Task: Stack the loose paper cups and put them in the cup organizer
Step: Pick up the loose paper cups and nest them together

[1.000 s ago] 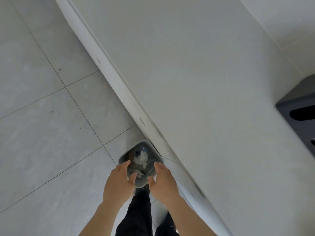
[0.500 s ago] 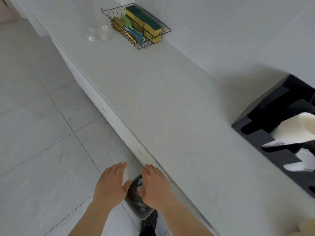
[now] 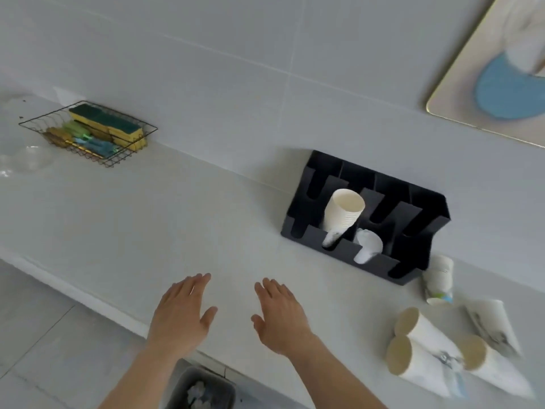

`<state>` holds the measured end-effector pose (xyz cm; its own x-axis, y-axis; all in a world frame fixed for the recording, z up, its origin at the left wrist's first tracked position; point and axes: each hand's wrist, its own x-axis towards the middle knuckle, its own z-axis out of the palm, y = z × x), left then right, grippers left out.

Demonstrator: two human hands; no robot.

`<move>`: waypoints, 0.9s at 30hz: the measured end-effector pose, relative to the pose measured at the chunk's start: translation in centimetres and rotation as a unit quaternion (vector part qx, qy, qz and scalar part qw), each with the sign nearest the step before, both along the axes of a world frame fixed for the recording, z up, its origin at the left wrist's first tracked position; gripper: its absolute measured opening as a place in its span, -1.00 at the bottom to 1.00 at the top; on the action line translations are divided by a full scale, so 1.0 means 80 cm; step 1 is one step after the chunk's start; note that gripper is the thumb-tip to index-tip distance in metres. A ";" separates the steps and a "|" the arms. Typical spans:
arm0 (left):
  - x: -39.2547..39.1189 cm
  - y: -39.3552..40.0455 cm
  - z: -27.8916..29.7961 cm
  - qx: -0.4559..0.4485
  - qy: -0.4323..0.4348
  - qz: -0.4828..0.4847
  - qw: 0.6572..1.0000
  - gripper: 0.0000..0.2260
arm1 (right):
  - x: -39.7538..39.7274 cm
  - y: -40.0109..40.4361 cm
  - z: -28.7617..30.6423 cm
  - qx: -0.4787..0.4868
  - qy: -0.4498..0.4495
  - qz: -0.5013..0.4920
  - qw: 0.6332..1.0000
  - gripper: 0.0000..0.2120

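Hands rise from the floor-level bin to the white table as the person's gaze swings up from the tiles; a second ago both palms hovered over the grey waste bin, which now sits at the bottom edge of view. At far left, a wire basket of sponges stands against the wall. The left hand and right hand hover side by side over the table's front edge, each grip apart, fingers spread and holding nothing. To their right, the black cup organizer stands against the wall with a stack of paper cups leaning in one slot and a crumpled white piece beside it. Farther right, loose paper cups lie on their sides on the table, with one more short stack just beside the organizer's corner. Judging by the shift, the detour to the bin is over and gathering the loose cups looks next, a reach to the right.
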<state>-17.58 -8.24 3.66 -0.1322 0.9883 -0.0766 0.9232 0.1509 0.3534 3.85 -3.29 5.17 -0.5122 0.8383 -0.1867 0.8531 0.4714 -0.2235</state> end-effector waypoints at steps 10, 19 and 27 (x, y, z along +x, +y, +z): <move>0.220 0.098 0.020 0.022 -0.038 -0.197 0.980 -0.33 | 0.236 -0.006 0.025 0.035 0.009 -0.230 0.973 -0.43; 0.397 0.098 0.007 -0.034 -0.077 -0.272 0.959 -0.18 | 0.388 -0.019 0.016 0.032 0.032 -0.337 0.940 -0.43; 0.481 0.087 -0.020 -0.130 -0.058 -0.263 0.954 0.03 | 0.453 -0.006 -0.010 0.013 0.054 -0.327 0.943 -0.37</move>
